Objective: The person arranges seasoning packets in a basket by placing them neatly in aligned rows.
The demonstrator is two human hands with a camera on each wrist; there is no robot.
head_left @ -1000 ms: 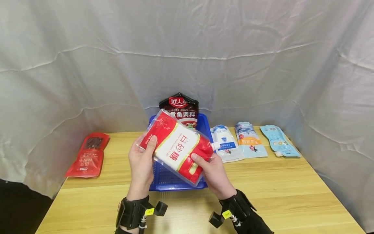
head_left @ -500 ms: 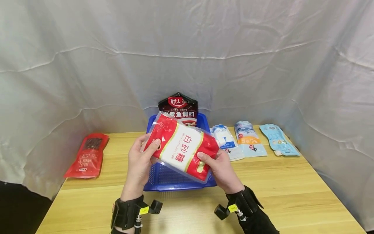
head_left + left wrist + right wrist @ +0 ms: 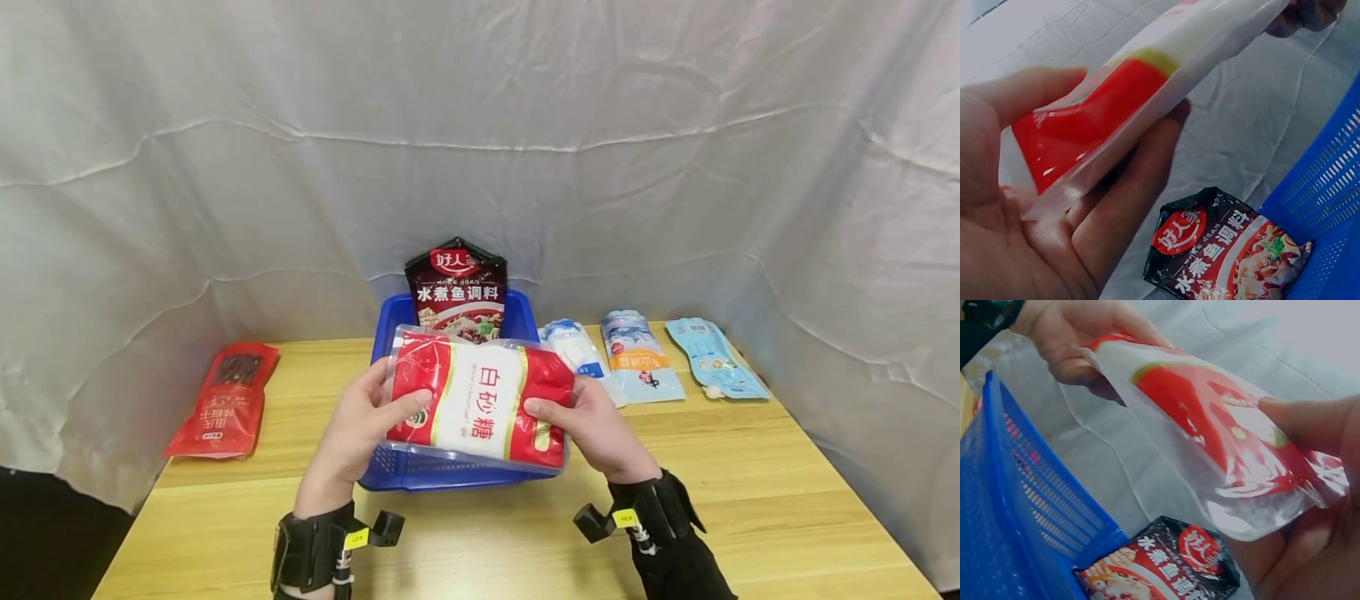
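Observation:
Both hands hold a red and white bag of granulated sugar (image 3: 480,400) by its two ends, above the front of a blue plastic basket (image 3: 420,479). My left hand (image 3: 360,425) pinches the left end, thumb on the printed face and fingers behind. On the opposite end my right hand (image 3: 603,425) grips in the same way, its fingers hidden behind the bag. A dark seasoning packet (image 3: 459,292) leans upright at the back of the basket; its lower part is covered by the sugar bag in the head view. The left wrist view shows the bag's clear edge (image 3: 1210,69) along the fingers.
A red pouch (image 3: 225,400) lies at the table's left. Right of the basket lie a white-blue pouch (image 3: 573,342), a blue-orange pouch (image 3: 641,358) and a light blue pouch (image 3: 716,358). A grey cloth (image 3: 480,150) hangs behind the wooden table (image 3: 750,500).
The sugar bag has turned from a steep slant to nearly level and come down slightly. My hands have spread apart, and the seasoning packet shows more.

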